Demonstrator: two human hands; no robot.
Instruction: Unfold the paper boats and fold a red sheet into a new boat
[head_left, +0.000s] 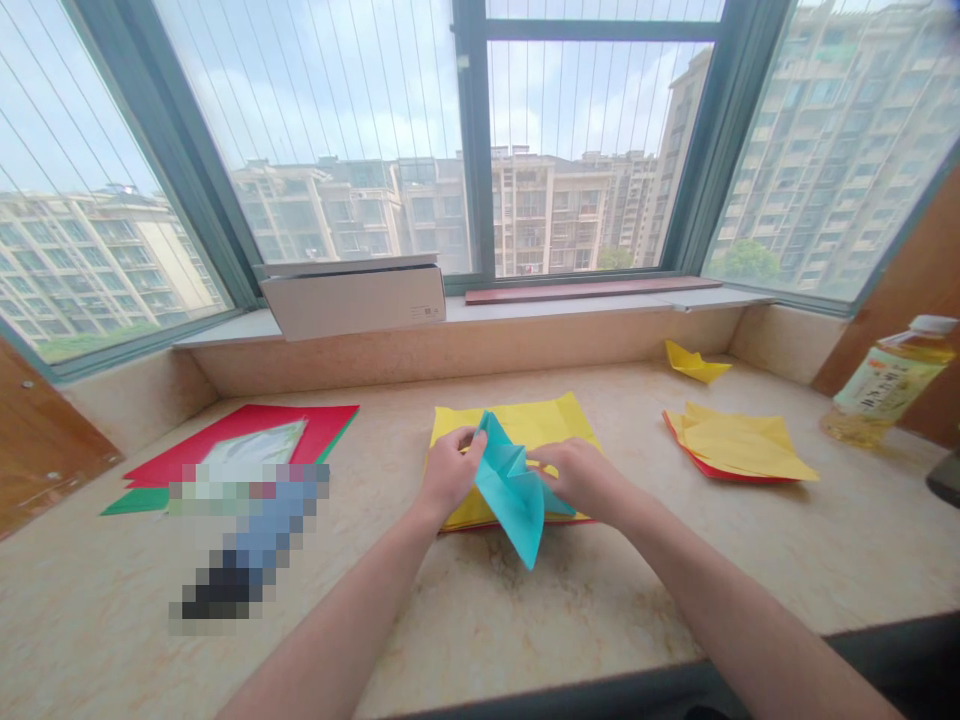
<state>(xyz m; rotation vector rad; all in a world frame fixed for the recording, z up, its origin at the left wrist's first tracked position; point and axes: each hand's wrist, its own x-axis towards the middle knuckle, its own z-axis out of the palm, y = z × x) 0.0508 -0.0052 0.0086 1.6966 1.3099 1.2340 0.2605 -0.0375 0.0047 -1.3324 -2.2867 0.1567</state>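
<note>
Blue paper (514, 490), creased into several points but judged unfinished, above yellow sheets (559, 420) on the desk (570, 610). Left hand (448, 462) pinches its edge; right hand (581, 478) touches its side, fingertips partly hidden, grip uncertain.

On the table (480, 620), paper sheets (191, 450) under a packet (259, 445) lie at left, a paper stack (555, 420) mid-frame below the folded paper (514, 490), and a pile (739, 440) at right before a paper boat (699, 364) and left of a bottle (885, 385), while upper left a box (360, 302) rests on the windowsill (555, 308).

White box (356, 303), white-capped bottle (885, 385)
</note>
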